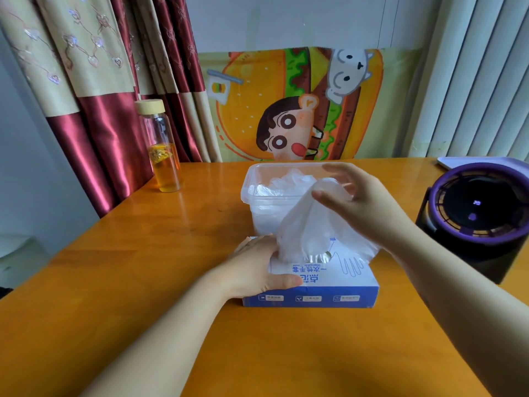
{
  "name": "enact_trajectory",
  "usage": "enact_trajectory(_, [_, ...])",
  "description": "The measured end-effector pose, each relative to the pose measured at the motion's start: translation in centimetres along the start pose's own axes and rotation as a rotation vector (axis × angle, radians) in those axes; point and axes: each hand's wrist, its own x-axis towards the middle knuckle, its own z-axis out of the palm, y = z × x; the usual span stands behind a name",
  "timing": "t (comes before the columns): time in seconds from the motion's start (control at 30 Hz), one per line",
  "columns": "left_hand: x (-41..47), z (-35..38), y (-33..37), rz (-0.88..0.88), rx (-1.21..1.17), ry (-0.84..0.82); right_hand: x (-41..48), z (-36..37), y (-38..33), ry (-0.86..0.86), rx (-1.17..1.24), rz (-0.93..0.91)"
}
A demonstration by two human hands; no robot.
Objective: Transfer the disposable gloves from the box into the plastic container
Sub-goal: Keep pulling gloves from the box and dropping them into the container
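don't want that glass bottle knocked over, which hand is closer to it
Left. The left hand presses on the glove box, in front and right of the bottle; the right hand pinches a glove over the plastic container, farther right.

Box [340,282] top, upside-down blue print: "一次性手套", with a small "Disposable" line beside it; the bigger brand characters are unclear. Three front-side labels are too small to read. Purple-rimmed device [472,239] shows a lit glyph, unreadable.
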Motion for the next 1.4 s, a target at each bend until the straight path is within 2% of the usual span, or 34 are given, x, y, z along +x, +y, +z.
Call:
enact_trajectory(0.23, [0.1,-0.1,0.1,-0.069,-0.113,0.000,-0.3,-2.4,0.6,0.037,-0.121,0.041])
enact_trajectory(0.37, [0.8,-0.3,0.6,-0.103,-0.310,0.114,-0.2,-3.2,0.8,-0.106,-0.286,0.041])
enact_trajectory(0.43, [0.9,-0.6,1.5,-0.082,-0.395,0.175,-0.2,-3.5,0.8,-0.173,-0.289,0.061])
enact_trajectory(0.6, [1.3,-1.5,2.9,-0.027,-0.547,0.307,-0.3,-3.6,1.5,-0.216,-0.240,0.059])
enact_trajectory(0.77, [1.6,-2.7,3.5,-0.019,-0.489,0.511,-0.3,-3.5,2.1,-0.127,-0.176,0.035])
enact_trajectory(0.97, [1.6,-4.5,5.9,-0.029,-0.482,0.278,-0.3,-3.4,1.7,-0.128,-0.129,-0.010])
enact_trajectory(1.07, [2.4,-5.1,6.9,-0.098,-0.299,0.353,-0.2,-3.5,1.3,-0.127,-0.159,-0.034])
enact_trajectory(1.13, [2.6,-5.6,7.6,-0.081,-0.250,0.408,-0.2,-3.8,1.3,-0.127,-0.176,-0.046])
enact_trajectory(1.27, [2.6,-7.0,8.6,0.106,-0.347,0.525,-0.4,-4.3,1.4,-0.185,-0.177,-0.010])
enact_trajectory(1.4, [2.6,-8.4,9.5,0.144,-0.546,0.667,-0.8,-4.2,1.6,-0.297,-0.107,0.020])
